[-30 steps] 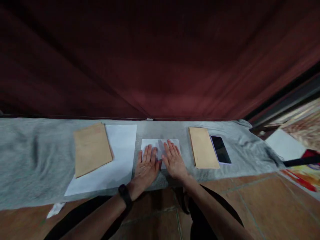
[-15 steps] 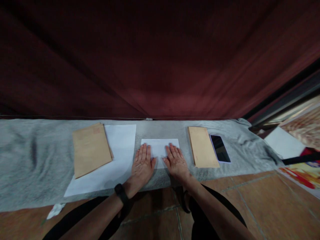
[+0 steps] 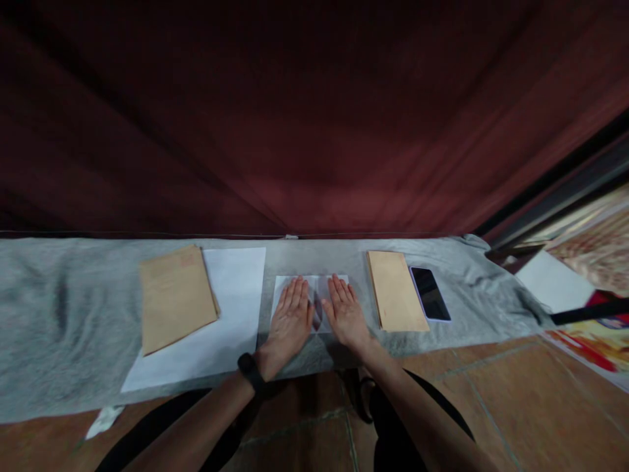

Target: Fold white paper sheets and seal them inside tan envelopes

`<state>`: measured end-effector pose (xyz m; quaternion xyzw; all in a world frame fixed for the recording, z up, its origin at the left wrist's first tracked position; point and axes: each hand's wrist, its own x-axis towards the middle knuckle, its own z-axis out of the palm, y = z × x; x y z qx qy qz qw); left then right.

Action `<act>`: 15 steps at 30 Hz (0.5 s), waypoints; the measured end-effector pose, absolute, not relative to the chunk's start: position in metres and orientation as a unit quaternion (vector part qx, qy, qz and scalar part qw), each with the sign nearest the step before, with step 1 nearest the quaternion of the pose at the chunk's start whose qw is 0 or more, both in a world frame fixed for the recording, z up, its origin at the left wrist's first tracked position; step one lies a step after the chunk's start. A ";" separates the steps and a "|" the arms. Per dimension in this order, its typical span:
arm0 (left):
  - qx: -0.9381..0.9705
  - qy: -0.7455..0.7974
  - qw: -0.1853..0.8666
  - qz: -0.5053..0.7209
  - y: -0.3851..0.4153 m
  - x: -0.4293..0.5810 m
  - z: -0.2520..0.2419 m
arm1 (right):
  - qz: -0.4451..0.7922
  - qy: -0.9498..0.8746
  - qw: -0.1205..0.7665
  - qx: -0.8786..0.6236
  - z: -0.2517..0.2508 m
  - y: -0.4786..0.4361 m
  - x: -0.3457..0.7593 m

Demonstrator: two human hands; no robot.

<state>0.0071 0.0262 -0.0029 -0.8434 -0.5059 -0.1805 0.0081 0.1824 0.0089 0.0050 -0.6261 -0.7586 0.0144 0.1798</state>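
Note:
A small folded white sheet (image 3: 314, 285) lies on the grey cloth (image 3: 73, 314) in front of me. My left hand (image 3: 291, 319) presses flat on its left half, fingers stretched out and together, a black band on the wrist. My right hand (image 3: 344, 314) lies flat on its right half in the same way. The two hands sit side by side with a narrow gap between them, and they cover most of the sheet. Neither hand holds anything.
Left of the sheet a brown envelope (image 3: 174, 298) rests on a large white paper (image 3: 221, 328). Right of it lie another brown envelope (image 3: 396, 290) and a dark phone (image 3: 430, 294). A dark red curtain hangs behind. Tiled floor lies below the cloth's edge.
Both hands slid forward over the white sheet and closer together, after having drawn back toward me half a second ago. The sheet stays in place.

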 end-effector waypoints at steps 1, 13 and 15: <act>-0.853 -0.494 0.005 -0.169 0.027 0.012 -0.003 | 0.028 -0.771 0.185 -0.609 0.006 0.010 0.178; -0.848 -0.508 0.031 -0.147 0.045 0.015 -0.007 | -0.014 -0.765 0.189 -0.615 -0.011 0.021 0.173; -0.837 -0.524 0.028 -0.156 0.047 0.012 -0.008 | -0.033 -0.759 0.179 -0.625 -0.012 0.022 0.177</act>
